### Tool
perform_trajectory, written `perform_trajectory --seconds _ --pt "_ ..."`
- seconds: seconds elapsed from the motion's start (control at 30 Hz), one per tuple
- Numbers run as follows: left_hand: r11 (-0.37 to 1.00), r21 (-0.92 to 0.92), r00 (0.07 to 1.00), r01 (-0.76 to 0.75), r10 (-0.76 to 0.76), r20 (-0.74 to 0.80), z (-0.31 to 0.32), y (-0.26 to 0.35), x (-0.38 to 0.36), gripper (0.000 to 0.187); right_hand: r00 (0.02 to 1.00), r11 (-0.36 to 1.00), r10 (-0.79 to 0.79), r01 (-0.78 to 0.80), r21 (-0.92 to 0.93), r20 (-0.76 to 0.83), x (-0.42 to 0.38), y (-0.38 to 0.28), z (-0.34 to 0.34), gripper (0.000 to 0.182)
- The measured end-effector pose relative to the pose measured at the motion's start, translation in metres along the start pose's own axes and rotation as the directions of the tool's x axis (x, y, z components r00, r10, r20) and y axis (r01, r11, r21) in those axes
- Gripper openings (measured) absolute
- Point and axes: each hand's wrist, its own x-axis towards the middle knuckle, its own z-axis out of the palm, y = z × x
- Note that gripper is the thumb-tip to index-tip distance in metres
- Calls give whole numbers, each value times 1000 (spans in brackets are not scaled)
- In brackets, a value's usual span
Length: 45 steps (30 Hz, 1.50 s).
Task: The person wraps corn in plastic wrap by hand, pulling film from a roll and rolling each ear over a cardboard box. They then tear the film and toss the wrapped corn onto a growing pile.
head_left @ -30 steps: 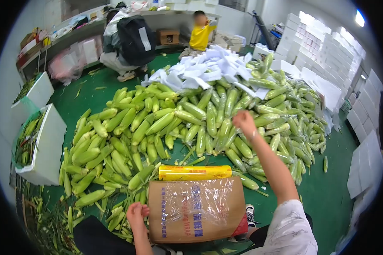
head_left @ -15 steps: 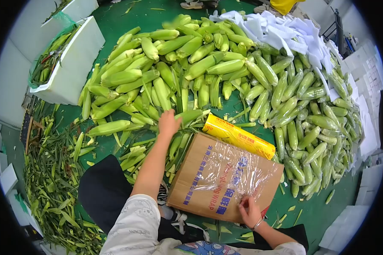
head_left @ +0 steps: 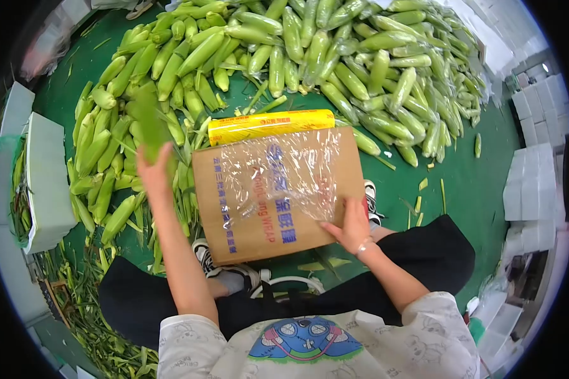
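My left hand [head_left: 155,167] is closed around the lower end of a green ear of corn [head_left: 148,123], which is smeared by motion and points away from me. Below the hand lies the edge of the unwrapped corn pile. On the right side of a cardboard box [head_left: 246,243] rests my right hand [head_left: 353,224], its thumb spread from the fingers. Clear plastic film [head_left: 303,170] covers much of the box top. A yellow roll of cling film [head_left: 272,126] lies along the box's far edge.
Unwrapped corn [head_left: 110,148] is heaped at the left, film-wrapped corn [head_left: 398,88] at the far right. A white foam box [head_left: 50,183] stands at the left edge. Stripped husks [head_left: 88,309] cover the floor near my left leg. Foam boxes [head_left: 531,189] line the right side.
The view has turned to the right. My left hand has lifted an ear of corn off the pile. My right hand has gone from curled fingers to spread ones at the box's right edge.
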Motion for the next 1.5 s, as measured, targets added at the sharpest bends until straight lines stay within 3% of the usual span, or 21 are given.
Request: perform_trajectory --seconds 0.03,0.07,0.17,0.33,0.4,0.5,0.53,0.6,0.67,0.73,0.8,0.87,0.9,0.97,1.0,1.07,1.13,1.23,1.33,1.43,1.5 --pt "989 150 965 0 -40 258 27 28 -19 64 998 997 -35 31 -73 -56 1 -5 5 47" --pt "887 269 867 -376 235 439 59 47 -43 59 991 988 -73 56 -144 -115 3 -9 9 41" --pt "860 36 497 -509 259 828 126 21 -87 68 991 983 -122 114 -142 -46 0 17 41 23" --pt "801 176 308 -572 11 951 107 -15 -117 69 980 978 -151 167 122 -127 -19 17 -2 10" --pt "752 250 267 -610 -101 958 103 -14 -121 68 918 954 -143 226 194 -369 -4 8 -24 5" --pt "724 305 219 -619 -213 952 99 -12 -123 71 983 882 37 53 469 -180 29 -26 -27 4" --pt "715 324 234 -620 -226 946 104 -8 -123 71 985 874 30 57 483 -170 44 -23 0 4" --pt "497 371 198 -784 -366 909 114 -2 -122 72 937 956 -243 275 103 -250 75 -10 55 16" --pt "462 355 225 -813 -313 923 105 4 -128 72 913 936 -344 351 -11 -220 69 -33 39 28" --pt "485 483 678 -729 411 610 81 8 -158 68 875 888 -457 441 -127 -157 76 -40 32 41" --pt "493 560 743 -666 371 557 54 -2 -183 64 878 834 -462 477 -276 121 97 -44 31 59" --pt "328 727 780 -604 56 623 27 -18 -191 44 865 841 -479 502 -205 151 106 -44 29 59" --pt "321 733 785 -600 62 616 17 -28 -182 44 852 842 -489 517 -155 184 111 -41 25 59" --pt "421 743 843 -520 111 527 -3 -47 -154 22 848 869 -466 492 -51 253 115 -32 9 59" --pt "757 605 897 -248 -57 439 -7 -27 -137 25 847 866 -467 495 -61 254 108 -24 7 59" --pt "841 540 802 -38 -297 518 -17 5 -116 20 727 723 -619 675 -146 298 77 -4 10 65" --pt "867 484 759 -114 -238 606 -2 8 -128 21 768 731 -592 639 -238 243 55 -13 17 74" --pt "646 628 721 -434 -169 672 18 4 -137 22 868 849 -445 487 -203 220 54 -45 28 75" --pt "460 716 721 -526 -205 662 8 9 -141 26 730 706 -668 683 -184 145 59 -40 53 67" --pt "203 821 799 -533 -198 568 -24 18 -142 21 804 808 -589 587 44 80 64 -36 34 59" --pt "203 839 831 -505 -149 537 -33 16 -147 17 868 826 -495 482 291 -33 73 -34 31 55"
